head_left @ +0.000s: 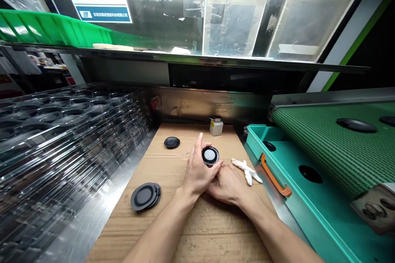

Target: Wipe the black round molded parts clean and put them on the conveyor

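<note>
My left hand [197, 169] grips a round black part [210, 155] with a pale grey centre, thumb and fingers around its edge, above the cardboard sheet [216, 230]. Close against it on the right is my right hand [226, 185], its fingers curled beneath the left palm; what they hold, if anything, is hidden. Black discs [145, 196] lie overlapped on the cardboard at the lower left, and a smaller black disc stack [171, 142] lies farther back. White crumpled strips [247, 171] rest right of my hands. A small white bottle [216, 126] with a dark cap stands behind them.
Stacked clear plastic trays [61, 131] fill the left side. At the right, a teal bin [296, 185] with an orange handle [275, 176] holds black parts, beside a green conveyor belt [339, 131] carrying black discs. A metal shelf [216, 61] spans the back, with a green basket [52, 28].
</note>
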A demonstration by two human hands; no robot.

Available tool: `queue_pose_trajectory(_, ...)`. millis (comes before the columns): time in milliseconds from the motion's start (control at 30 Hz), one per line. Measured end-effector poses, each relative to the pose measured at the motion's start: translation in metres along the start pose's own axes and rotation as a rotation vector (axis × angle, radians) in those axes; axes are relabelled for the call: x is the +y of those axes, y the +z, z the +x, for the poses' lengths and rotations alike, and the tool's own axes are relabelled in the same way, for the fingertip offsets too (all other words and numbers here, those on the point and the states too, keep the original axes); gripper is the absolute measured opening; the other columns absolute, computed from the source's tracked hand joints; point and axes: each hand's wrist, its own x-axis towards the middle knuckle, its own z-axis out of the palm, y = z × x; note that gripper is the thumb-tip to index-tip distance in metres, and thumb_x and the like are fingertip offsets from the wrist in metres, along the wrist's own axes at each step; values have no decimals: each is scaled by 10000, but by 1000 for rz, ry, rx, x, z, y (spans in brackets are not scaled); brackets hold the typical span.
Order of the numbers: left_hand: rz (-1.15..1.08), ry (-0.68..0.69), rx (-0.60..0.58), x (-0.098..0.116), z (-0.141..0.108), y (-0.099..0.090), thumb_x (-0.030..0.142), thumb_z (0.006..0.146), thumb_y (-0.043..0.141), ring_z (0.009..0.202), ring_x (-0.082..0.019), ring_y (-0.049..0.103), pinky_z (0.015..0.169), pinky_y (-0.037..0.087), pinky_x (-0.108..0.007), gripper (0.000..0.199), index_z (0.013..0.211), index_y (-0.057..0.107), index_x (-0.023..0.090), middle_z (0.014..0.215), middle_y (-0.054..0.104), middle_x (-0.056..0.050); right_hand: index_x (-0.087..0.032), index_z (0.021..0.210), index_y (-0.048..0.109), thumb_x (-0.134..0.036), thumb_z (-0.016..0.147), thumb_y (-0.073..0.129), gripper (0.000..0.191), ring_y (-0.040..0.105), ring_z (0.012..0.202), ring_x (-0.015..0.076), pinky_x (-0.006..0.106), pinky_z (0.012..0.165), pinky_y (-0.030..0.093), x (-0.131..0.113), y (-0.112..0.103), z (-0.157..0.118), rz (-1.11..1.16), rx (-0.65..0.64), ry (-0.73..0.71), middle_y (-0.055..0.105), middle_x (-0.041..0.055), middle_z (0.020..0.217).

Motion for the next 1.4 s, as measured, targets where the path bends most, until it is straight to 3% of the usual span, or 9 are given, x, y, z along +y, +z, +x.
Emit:
queue_pose_trajectory(233,520,230,-86,-11,4,-7,332,728,717,1118,-199,557,992,410,-342,872,1446,226,255,1192,602,-56,-196,902,627,-432,805,524,275,605,728,206,292,638,294,0,-1,-2,9,0,6,671,59,791)
queue_pose_trajectory(367,850,56,-76,-19,16,-28,498,889,453,908,-221,616,833,466,-358,385,1125,575,219,939,663,-79,-218,975,572,-552,776,561,389,585,806,204,291,685,306,2,2,-2,36,31,7,662,42,953)
queue_pose_trajectory(467,1204,-40,-29,-28,24,-43,544,906,348,976,-292,564,822,443,-405,457,875,632,187,907,630,-135,-236,971,547,-598,751,577,425,569,806,198,303,706,302,3,4,-2,31,26,16,650,19,988)
queue_pose_trajectory(567,1356,-34,-2,-35,23,-49,520,899,369,1061,-311,496,855,422,-419,441,988,609,161,1055,575,-171,-245,957,536,-581,766,568,388,565,791,191,299,679,285,3,4,-2,38,19,0,647,5,961)
queue_pose_trajectory(767,1347,-54,-104,-36,13,-49,514,905,317,1102,-305,458,900,404,-442,463,1038,592,167,1114,543,-156,-250,920,530,-560,780,553,341,568,774,194,292,643,259,4,4,-2,28,4,-2,646,1,925)
queue_pose_trajectory(900,1288,-122,-281,-26,10,-57,559,796,484,1136,-315,451,926,409,-453,487,1128,582,217,1163,547,-125,-247,908,531,-555,780,550,335,572,770,194,290,629,258,4,3,-3,49,2,-19,652,5,912)
queue_pose_trajectory(1033,1247,-175,-444,-16,11,-62,457,676,624,1175,-301,448,964,405,-391,572,1196,571,224,1221,545,-115,-248,911,530,-563,775,546,345,581,789,201,287,626,264,5,1,-3,78,4,-34,656,10,906)
queue_pose_trajectory(1233,1261,-159,-453,21,-9,-68,294,611,655,1168,-293,486,957,418,-357,649,1245,549,200,1207,590,-118,-241,915,533,-586,752,551,382,591,800,217,290,649,280,11,6,-2,105,-4,-33,663,25,872)
queue_pose_trajectory(1400,1179,-37,-367,74,-52,-112,248,657,621,1148,-229,498,983,393,-323,620,1267,512,278,1208,581,-40,-240,946,551,-576,738,565,396,576,794,200,286,650,274,11,5,-4,127,24,-23,660,28,924)
